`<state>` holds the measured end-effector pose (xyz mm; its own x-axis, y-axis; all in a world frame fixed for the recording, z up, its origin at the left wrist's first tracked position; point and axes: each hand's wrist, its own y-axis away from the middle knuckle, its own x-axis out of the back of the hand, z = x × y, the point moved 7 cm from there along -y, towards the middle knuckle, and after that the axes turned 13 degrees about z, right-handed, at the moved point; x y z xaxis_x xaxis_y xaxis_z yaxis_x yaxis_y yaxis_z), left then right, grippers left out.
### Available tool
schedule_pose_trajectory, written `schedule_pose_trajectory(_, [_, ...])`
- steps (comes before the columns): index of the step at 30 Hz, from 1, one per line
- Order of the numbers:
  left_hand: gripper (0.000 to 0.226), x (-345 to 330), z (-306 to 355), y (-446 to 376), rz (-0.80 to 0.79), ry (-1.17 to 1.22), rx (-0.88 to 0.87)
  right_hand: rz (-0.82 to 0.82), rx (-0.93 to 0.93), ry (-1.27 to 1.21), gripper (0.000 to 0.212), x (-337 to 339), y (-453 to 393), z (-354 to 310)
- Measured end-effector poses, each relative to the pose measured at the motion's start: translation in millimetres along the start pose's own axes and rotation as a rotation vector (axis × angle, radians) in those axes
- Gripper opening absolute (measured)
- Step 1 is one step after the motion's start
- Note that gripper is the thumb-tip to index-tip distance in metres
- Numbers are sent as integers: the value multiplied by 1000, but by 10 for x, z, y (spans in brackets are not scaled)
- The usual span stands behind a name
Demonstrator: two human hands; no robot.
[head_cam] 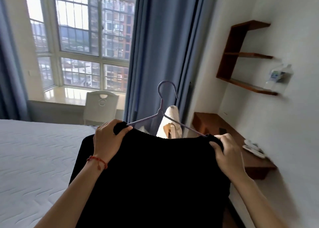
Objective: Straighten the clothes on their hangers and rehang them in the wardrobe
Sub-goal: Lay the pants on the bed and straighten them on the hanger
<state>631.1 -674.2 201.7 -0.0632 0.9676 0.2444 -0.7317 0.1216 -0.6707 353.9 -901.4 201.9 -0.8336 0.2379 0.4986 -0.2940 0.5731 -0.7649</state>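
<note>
one black knitted garment (155, 167) hangs on one thin lilac wire hanger (162, 107), hook at twelve o'clock; two hands, left hand (107, 139) and right hand (226, 151), each grip one shoulder.

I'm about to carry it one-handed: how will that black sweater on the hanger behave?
Probably floppy: the black sweater drapes limply below both hands. It may slide off, since the thin hanger looks smooth and slopes.

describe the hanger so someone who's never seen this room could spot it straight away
Start at the big window and its blue curtain, then drop to the black knit top held up in front of them. The hanger rises from its neckline, with the left hand and right hand gripping the shoulders. It is thin, pale purple wire with an open hook.
</note>
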Motion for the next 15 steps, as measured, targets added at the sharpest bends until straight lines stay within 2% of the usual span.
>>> schedule_pose_trajectory(4, [26, -251, -522, -287, 7, -81, 60, -54, 0, -82, 9, -875, -309, 56])
schedule_pose_trajectory(7, [22, -481, -819, -517, 45, -142, 95, -83, 10, -134, 16, -1493, -594, 105])
schedule_pose_trajectory(10, [19, -799, -1039, -752, 91, -194, 117, -101, 5, -189, 14, -2080, -949, 230])
schedule_pose_trajectory(13, [29, -1167, -1208, -1004, 125, -220, 137, -116, 26, -221, 22, -2650, -1384, 381])
schedule_pose_trajectory(15, [27, -1404, -1285, -1221, 153, -232, 171, -130, 52, -262, 26, -3003, -1732, 420])
